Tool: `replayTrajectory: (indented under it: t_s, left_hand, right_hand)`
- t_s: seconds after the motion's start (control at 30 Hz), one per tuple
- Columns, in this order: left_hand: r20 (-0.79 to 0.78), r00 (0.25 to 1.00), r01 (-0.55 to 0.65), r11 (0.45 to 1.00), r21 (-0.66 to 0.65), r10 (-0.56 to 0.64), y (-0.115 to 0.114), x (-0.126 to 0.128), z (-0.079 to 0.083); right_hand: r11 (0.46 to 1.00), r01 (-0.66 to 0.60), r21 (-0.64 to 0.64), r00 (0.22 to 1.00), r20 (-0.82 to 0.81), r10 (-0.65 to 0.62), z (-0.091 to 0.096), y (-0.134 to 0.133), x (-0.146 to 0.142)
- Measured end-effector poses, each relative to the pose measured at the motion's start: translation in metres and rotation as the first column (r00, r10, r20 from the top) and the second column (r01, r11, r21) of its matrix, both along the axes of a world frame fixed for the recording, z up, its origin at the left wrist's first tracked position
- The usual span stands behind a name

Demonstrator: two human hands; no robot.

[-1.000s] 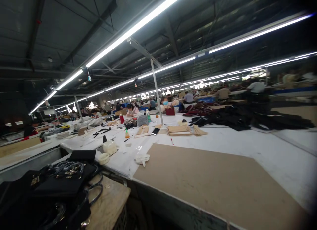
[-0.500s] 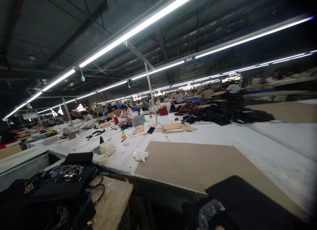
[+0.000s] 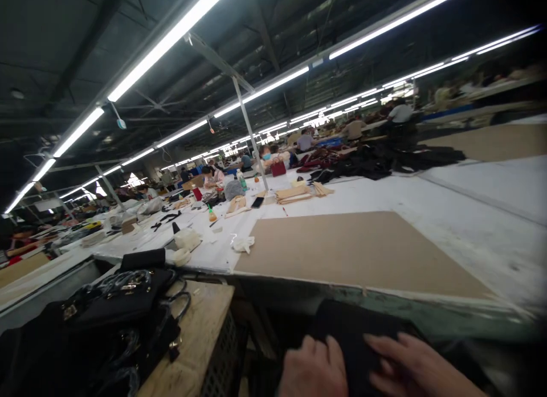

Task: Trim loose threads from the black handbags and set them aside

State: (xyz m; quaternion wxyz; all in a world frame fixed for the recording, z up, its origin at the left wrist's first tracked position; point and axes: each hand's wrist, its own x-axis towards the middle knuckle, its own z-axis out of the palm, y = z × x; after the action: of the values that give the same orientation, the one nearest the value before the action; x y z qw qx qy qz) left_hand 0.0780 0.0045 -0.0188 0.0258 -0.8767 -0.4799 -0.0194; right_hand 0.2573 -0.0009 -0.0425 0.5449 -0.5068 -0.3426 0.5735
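Observation:
A black bag (image 3: 354, 328) is held low at the bottom of the head view, just in front of the table edge. My left hand (image 3: 314, 367) is closed on its left side with the fingers curled over it. From the right, my right hand (image 3: 412, 365) grips the bag's right part, its fingers bent and slightly blurred. The bag's lower part is out of view. On the left, a pile of similar black bags (image 3: 123, 306), with plastic-wrapped handles and gold-coloured fittings, lies partly on a wooden board (image 3: 200, 323).
A large brown sheet (image 3: 342, 249) covers the near part of the white table (image 3: 448, 209). Crumpled white plastic (image 3: 243, 244), a phone (image 3: 257, 202), tan pieces (image 3: 294, 193) and dark fabric (image 3: 376, 158) lie on it. A metal post (image 3: 250, 132) rises beyond. Several people sit farther back.
The black bag has moved down and left, off the brown sheet's corner. Both my hands have come into view on it. The camera has tilted slightly downward.

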Motion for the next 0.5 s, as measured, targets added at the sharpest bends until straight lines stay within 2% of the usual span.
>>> replayTrajectory:
  t_s: [0.03, 0.07, 0.1, 0.13, 0.2, 0.23, 0.27, 0.3, 0.37, 0.4, 0.43, 0.47, 0.5]
  left_hand:
    - [0.011, 0.999, 0.035, 0.998, -0.055, -0.034, 0.004, -0.006, 0.014]
    - [0.010, 1.000, -0.006, 0.993, -0.115, 0.007, 0.011, -0.011, 0.028]
    - [-0.007, 0.997, -0.077, 0.979, -0.187, 0.077, 0.022, -0.016, 0.040]
    - [-0.011, 0.994, -0.106, 0.971, -0.212, 0.107, 0.035, -0.020, 0.050]
    - [-0.005, 0.994, -0.106, 0.955, -0.276, 0.109, 0.061, -0.023, 0.062]
    - [-0.004, 0.994, -0.105, 0.946, -0.307, 0.109, 0.071, -0.024, 0.064]
    - [-0.005, 0.994, -0.103, 0.935, -0.338, 0.107, 0.079, -0.024, 0.066]
    - [-0.005, 0.994, -0.102, 0.926, -0.364, 0.107, 0.083, -0.023, 0.066]
    - [-0.003, 0.994, -0.104, 0.910, -0.402, 0.112, 0.086, -0.021, 0.064]
    - [0.000, 0.993, -0.103, 0.902, -0.419, 0.114, 0.085, -0.019, 0.063]
    - [0.003, 0.993, -0.101, 0.892, -0.441, 0.114, 0.084, -0.017, 0.061]
    - [0.005, 0.994, -0.097, 0.878, -0.468, 0.113, 0.083, -0.015, 0.060]
    - [0.008, 0.994, -0.089, 0.862, -0.499, 0.107, 0.081, -0.013, 0.058]
  right_hand:
    - [0.999, -0.024, -0.020, 0.999, -0.047, 0.023, 0.008, 0.003, 0.000]
    - [0.996, -0.083, -0.014, 0.991, -0.106, 0.081, 0.016, 0.006, 0.004]
    - [0.996, -0.087, 0.031, 0.985, -0.147, 0.091, 0.025, 0.007, 0.009]
    - [0.997, -0.036, 0.061, 0.988, -0.145, 0.045, 0.034, 0.007, 0.017]
    - [0.975, 0.118, 0.187, 0.993, 0.002, -0.120, 0.047, -0.003, 0.031]
    - [0.958, 0.157, 0.240, 0.979, 0.093, -0.184, 0.051, -0.013, 0.035]
    - [0.949, 0.140, 0.283, 0.965, 0.177, -0.195, 0.052, -0.025, 0.035]
    - [0.951, 0.074, 0.302, 0.957, 0.247, -0.153, 0.050, -0.039, 0.031]
    - [0.930, -0.216, 0.296, 0.926, 0.365, 0.099, 0.036, -0.064, 0.012]
    - [0.888, -0.356, 0.291, 0.877, 0.433, 0.209, 0.025, -0.074, -0.002]
    - [0.810, -0.506, 0.298, 0.788, 0.541, 0.293, 0.013, -0.080, -0.016]
    - [0.756, -0.597, 0.267, 0.697, 0.640, 0.324, 0.000, -0.083, -0.031]
    - [0.739, -0.625, 0.251, 0.631, 0.720, 0.288, -0.013, -0.082, -0.043]
